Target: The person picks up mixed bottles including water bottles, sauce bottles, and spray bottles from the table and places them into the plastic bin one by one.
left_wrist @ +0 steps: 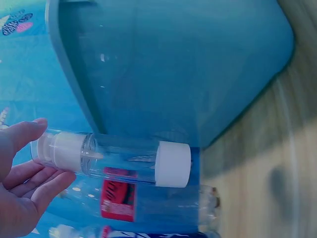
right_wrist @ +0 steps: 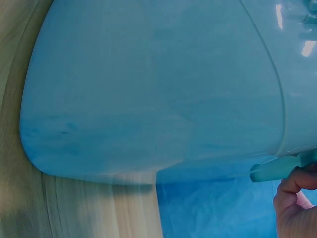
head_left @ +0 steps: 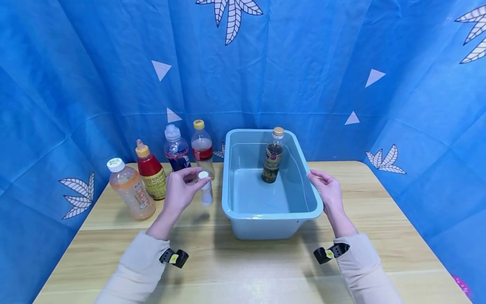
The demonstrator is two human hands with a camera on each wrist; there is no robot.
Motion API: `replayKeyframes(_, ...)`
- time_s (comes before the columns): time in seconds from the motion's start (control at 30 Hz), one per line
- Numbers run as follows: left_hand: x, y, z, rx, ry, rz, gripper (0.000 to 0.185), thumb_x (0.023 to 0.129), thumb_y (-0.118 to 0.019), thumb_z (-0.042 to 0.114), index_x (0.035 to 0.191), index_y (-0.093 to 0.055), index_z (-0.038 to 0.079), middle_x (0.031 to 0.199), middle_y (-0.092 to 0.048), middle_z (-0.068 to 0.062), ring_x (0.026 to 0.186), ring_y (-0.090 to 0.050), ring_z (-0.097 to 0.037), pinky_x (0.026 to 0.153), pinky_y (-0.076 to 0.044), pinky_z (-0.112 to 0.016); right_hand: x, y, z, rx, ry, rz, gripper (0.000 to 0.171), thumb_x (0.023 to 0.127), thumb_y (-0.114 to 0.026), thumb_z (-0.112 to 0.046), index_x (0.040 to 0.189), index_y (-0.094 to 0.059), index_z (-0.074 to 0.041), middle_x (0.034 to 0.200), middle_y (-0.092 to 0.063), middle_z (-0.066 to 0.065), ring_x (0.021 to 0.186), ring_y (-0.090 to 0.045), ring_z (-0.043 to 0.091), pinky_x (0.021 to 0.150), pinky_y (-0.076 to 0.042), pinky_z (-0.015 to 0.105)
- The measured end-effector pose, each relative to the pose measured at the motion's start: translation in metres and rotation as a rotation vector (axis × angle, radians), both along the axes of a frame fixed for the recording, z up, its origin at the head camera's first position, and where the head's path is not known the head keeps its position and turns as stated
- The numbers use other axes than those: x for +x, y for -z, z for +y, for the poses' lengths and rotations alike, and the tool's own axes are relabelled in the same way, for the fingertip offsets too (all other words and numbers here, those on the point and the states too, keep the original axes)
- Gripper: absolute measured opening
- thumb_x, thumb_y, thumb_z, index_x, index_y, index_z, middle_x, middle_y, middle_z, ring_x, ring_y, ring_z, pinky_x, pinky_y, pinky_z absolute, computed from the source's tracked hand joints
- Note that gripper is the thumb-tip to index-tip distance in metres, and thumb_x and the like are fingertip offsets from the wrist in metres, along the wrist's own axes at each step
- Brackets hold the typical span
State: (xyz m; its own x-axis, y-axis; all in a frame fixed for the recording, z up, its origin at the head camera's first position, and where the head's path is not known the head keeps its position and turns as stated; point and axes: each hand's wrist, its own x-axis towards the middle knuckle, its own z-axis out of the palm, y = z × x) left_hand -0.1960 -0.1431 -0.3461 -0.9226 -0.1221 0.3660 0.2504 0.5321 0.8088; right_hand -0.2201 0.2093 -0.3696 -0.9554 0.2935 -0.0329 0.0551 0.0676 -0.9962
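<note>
Between thumb and fingers, my left hand (head_left: 180, 191) pinches the top of a small clear bottle (head_left: 206, 195). In the left wrist view this bottle has a white pump-like top under a clear cover and a white base (left_wrist: 173, 164). It hangs above the table, left of a light blue plastic tub (head_left: 243, 217). My right hand (head_left: 327, 191) grips the tub's right rim; in the right wrist view only part of that hand (right_wrist: 297, 203) shows. Inside the tub, a dark-liquid bottle with a tan cap (head_left: 272, 158) stands toward the back.
Left of the tub stand a cola bottle with a yellow cap (head_left: 202, 147), a blue-labelled bottle (head_left: 176, 150), a red sauce bottle (head_left: 152, 175) and an orange-tinted bottle with a white cap (head_left: 133, 192). A blue patterned curtain (head_left: 303, 63) borders the wooden table (head_left: 243, 274).
</note>
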Motion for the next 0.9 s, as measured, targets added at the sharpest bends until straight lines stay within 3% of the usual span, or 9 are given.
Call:
replayKeyframes(0.4,0.011,-0.03,0.002,-0.047,0.026,0.013,0.036,0.074,-0.073,0.02,0.102,-0.064,-0.001,0.095,-0.064,-0.015,0.084,-0.061,-0.024,0.067,-0.052,-0.033,0.002,-0.001,0.0,0.006,-0.011,0.004,0.044,0.082,-0.064,-0.019,0.116,-0.053,0.006,0.066,-0.06,-0.009,0.06,-0.059,0.004,0.057,-0.049,0.018)
replayKeyframes(0.9,0.009,-0.063,0.012,-0.074,0.047,0.106,0.036,0.073,-0.073,0.022,0.101,-0.065,0.001,0.091,-0.065,-0.012,0.084,-0.061,-0.022,0.065,-0.052,-0.032,0.001,-0.002,0.0,0.013,0.001,-0.001,0.044,0.081,-0.065,-0.02,0.116,-0.054,0.005,0.066,-0.06,-0.009,0.061,-0.059,0.004,0.057,-0.049,0.018)
